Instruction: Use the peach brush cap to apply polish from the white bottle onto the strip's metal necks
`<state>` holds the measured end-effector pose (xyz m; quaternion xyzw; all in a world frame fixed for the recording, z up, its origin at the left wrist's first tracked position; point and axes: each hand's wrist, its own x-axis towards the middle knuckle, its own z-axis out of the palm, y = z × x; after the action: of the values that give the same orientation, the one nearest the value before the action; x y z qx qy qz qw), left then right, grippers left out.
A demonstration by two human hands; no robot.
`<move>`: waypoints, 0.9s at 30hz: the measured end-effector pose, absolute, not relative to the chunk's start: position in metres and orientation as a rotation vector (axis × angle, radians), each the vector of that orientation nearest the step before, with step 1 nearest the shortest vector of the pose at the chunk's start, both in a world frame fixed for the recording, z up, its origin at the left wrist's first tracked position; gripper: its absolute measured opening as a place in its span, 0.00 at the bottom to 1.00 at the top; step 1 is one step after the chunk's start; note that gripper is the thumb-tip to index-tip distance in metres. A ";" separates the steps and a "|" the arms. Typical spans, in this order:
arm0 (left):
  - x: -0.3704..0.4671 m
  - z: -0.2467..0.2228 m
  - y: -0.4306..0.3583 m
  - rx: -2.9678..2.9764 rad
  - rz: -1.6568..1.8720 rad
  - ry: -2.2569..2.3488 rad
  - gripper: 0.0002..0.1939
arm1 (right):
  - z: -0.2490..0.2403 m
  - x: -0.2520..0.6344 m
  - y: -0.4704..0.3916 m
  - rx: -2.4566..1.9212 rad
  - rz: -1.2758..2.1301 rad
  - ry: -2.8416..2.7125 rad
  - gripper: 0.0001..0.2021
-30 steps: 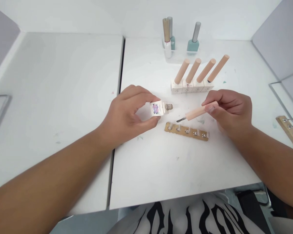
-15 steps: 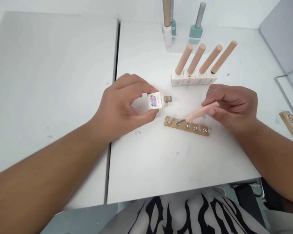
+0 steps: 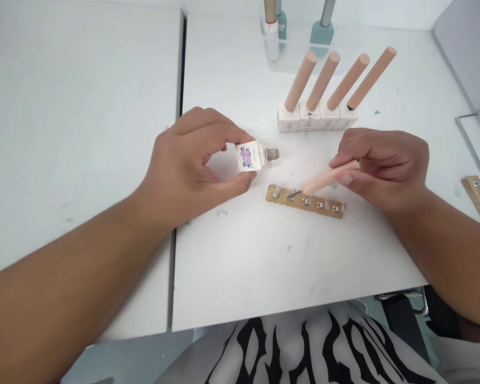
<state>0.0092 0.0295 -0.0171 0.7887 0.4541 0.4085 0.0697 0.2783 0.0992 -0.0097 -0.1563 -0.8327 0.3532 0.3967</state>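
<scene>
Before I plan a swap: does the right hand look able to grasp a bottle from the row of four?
Probably not while full: the right hand grips the brush. Otherwise likely yes: the row stands just beyond, with nothing visible between.

One second ago the brush (image 3: 319, 183) in the right hand (image 3: 385, 166) had its tip just above the wooden strip (image 3: 312, 208) in the frame; now the tip lies over the strip's second stud from the left. The view also has shifted: the four peach-capped bottles (image 3: 319, 118) appear higher, and the top edge now cuts the silver cap (image 3: 327, 13) at upper right.
</scene>
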 end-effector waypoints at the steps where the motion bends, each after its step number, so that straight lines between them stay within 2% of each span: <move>1: 0.009 -0.017 0.030 2.380 1.233 1.366 0.17 | -0.010 0.278 0.099 -0.397 0.895 -2.110 0.06; 27: 0.006 -0.017 0.030 2.401 1.227 1.361 0.19 | -0.005 0.279 0.098 -0.445 0.872 -2.072 0.03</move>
<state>0.0059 0.0297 -0.0171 0.7936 0.4497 0.4055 0.0604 0.2787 0.0983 -0.0051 -0.1771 -0.8236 0.3466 0.4125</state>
